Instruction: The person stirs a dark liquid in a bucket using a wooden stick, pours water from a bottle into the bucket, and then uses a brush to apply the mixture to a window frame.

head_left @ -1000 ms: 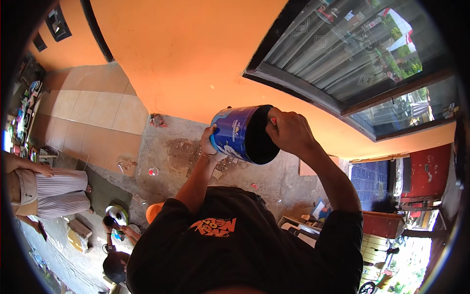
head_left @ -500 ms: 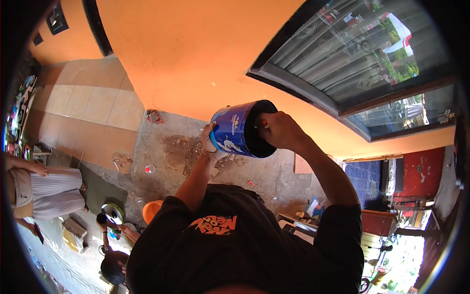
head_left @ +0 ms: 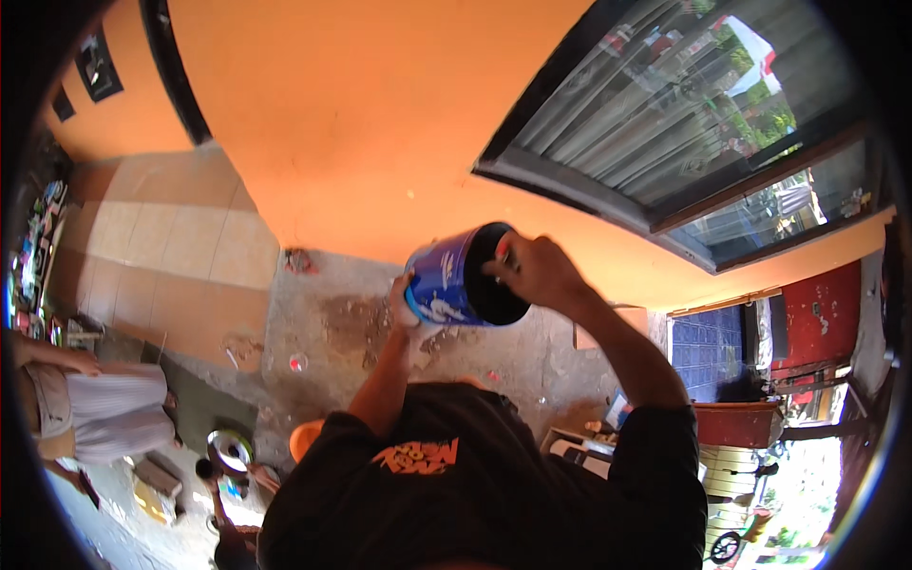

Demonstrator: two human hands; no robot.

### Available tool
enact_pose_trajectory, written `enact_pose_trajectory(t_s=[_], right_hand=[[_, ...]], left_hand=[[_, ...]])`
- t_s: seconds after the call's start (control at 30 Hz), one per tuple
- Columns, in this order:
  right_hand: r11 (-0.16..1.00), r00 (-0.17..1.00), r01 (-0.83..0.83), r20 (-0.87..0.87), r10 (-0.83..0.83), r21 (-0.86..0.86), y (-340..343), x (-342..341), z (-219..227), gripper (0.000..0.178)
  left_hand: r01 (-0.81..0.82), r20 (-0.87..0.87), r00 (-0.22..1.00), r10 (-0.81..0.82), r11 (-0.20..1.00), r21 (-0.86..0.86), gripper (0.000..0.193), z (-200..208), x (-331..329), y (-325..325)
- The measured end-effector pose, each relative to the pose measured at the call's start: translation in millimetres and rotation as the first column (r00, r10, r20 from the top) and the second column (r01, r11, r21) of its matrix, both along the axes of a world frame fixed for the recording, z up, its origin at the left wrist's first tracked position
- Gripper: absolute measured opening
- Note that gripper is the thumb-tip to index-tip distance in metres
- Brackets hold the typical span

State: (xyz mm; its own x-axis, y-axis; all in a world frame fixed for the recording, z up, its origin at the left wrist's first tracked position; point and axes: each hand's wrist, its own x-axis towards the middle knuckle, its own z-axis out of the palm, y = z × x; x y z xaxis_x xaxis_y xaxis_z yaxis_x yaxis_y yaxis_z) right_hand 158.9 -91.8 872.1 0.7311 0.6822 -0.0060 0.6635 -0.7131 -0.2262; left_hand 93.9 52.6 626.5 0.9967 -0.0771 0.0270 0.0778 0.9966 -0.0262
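Observation:
A blue bucket (head_left: 440, 282) with printed sides is held tipped in front of my chest, its dark mouth facing right. My left hand (head_left: 404, 304) wraps the lower end of the bucket, and a whitish patch shows on the palm side. At the mouth is my right hand (head_left: 534, 274), closed, with the knuckles over the rim. A small red piece (head_left: 503, 249) shows at its fingers. What it belongs to is mostly hidden by the hand and the dark inside of the bucket.
An orange wall (head_left: 361, 123) rises ahead, with a framed glass window (head_left: 665, 123) at upper right. Below lies stained concrete floor (head_left: 313, 285), with tiles (head_left: 180, 228) to the left. An orange tub (head_left: 304, 440) stands near my left side. Another person (head_left: 104, 399) is at far left.
The view has tilted, so the wall and floor sit lower. The bucket has shifted slightly down and left in the picture. My right hand is still at its mouth, with more red showing.

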Motion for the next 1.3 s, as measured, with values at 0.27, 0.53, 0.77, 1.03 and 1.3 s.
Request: enact_pose_trajectory(t_s=[0.27, 0.53, 0.77, 1.03, 1.3], right_hand=[[0.982, 0.905, -0.116, 0.424, 0.043, 0.148, -16.3, 14.9, -16.8, 0.027], [-0.168, 0.524, 0.847, -0.845, 0.107, 0.504, -46.5, 46.2, -58.0, 0.026], [-0.286, 0.559, 0.813, -0.541, 0.628, 0.507, -46.3, 128.9, 25.4, 0.019], [-0.295, 0.813, 0.337, -0.118, 0.57, 0.894, -37.9, 191.4, 186.1, 0.011], [-0.207, 0.806, 0.252, -0.086, 0.586, 0.945, -22.4, 173.6, 181.3, 0.008]], left_hand=[[0.066, -0.129, 0.989, -0.067, 0.998, -0.008, 0.067, 11.1, 2.5, 6.3], [-0.086, -0.053, 0.994, 0.094, 0.987, 0.133, 0.071, 9.9, 38.1, 20.8], [-0.352, -0.028, 0.919, 0.394, 0.849, 0.394, 0.078, -14.5, 91.2, 36.0], [-0.229, 0.136, 0.968, 0.21, 0.963, 0.142, 0.099, 83.1, 123.6, 4.6], [-0.234, 0.239, 0.951, 0.196, 0.961, 0.143, 0.093, 173.2, 144.3, 14.3]])
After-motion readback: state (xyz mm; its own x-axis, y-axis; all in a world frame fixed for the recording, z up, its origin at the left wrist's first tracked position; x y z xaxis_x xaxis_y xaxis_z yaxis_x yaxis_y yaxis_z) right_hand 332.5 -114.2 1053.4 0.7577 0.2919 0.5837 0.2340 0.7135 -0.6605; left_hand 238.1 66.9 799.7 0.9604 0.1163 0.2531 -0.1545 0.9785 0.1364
